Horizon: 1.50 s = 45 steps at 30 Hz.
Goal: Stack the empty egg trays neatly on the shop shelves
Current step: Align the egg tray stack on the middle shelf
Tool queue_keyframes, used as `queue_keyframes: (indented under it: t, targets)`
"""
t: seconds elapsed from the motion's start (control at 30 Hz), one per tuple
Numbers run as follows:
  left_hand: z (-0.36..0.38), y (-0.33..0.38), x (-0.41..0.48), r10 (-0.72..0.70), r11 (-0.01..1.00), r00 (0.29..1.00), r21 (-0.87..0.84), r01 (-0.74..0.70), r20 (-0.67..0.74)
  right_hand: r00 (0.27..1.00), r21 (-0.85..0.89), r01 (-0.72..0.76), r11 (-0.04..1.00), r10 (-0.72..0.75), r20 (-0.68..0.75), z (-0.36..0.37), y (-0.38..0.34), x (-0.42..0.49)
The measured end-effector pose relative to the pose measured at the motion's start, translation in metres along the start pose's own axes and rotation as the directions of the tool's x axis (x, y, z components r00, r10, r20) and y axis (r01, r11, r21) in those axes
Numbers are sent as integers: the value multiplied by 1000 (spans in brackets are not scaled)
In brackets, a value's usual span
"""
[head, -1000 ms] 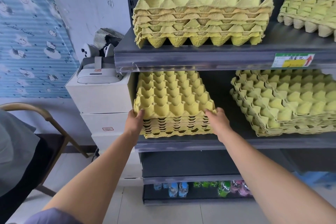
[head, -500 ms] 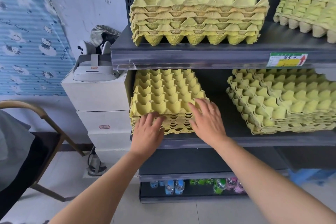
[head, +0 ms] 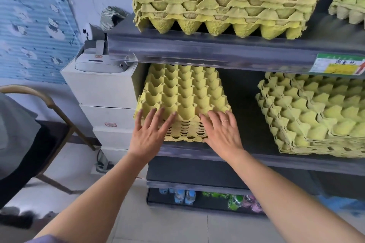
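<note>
- Centrally, the stack of egg trays (head: pixel 183 92) sits on the middle shelf (head: pixel 197 153), its front edge just behind the shelf lip.
- Its left side runs just beside the white boxes (head: pixel 102 89); the upper shelf (head: pixel 197 51) overhangs its rear rows.
- To its right, bare dark shelf separates it from the second stack (head: pixel 316 116) at the frame's right.
- Flat and spread, the left hand (head: pixel 147 134) and right hand (head: pixel 221 132) rest fingertips on the top tray's front row, fingers straight, gripping nothing.
</note>
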<state>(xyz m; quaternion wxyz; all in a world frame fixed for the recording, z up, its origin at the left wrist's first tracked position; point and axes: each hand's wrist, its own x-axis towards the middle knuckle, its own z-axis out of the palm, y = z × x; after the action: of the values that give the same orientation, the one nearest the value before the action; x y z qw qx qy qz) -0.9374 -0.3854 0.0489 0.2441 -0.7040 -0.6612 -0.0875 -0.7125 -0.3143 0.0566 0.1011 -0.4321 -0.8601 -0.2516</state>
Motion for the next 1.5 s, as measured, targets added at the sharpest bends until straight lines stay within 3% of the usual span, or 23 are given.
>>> queue_keyframes:
  t: [0.13,0.3,0.47,0.57,0.77,1.0,1.2,1.43,1.5]
  targets:
    - [15,-4,2,28,998,998,58,-24,-62,1000,-25,-27,999,27,-17,9,-1,5]
    - [29,-11,8,73,988,974,149,-41,-213,990,6,-9,1000,10,-138,12,2,8]
    - [18,-11,21,98,987,960,149,-60,-261,974,6,-26,1000,26,-224,9,13,8]
    - [19,-8,30,95,991,979,112,-75,-182,979,7,-66,998,66,-192,14,15,4]
    - [28,-3,24,61,997,995,31,-63,78,996,59,-76,995,74,46,28,4,-1]
    - [29,12,28,-13,999,992,39,8,123,988,68,-110,992,102,115,30,1,0]
    - [20,25,29,87,995,993,-46,-91,-73,988,78,-138,987,132,78,13,1,2]
    - [4,36,25,131,985,963,-140,-100,234,963,138,-149,979,112,244,1,0,2]
    - [-1,31,31,132,974,956,-214,-75,262,953,179,-133,975,76,295,-3,4,1]
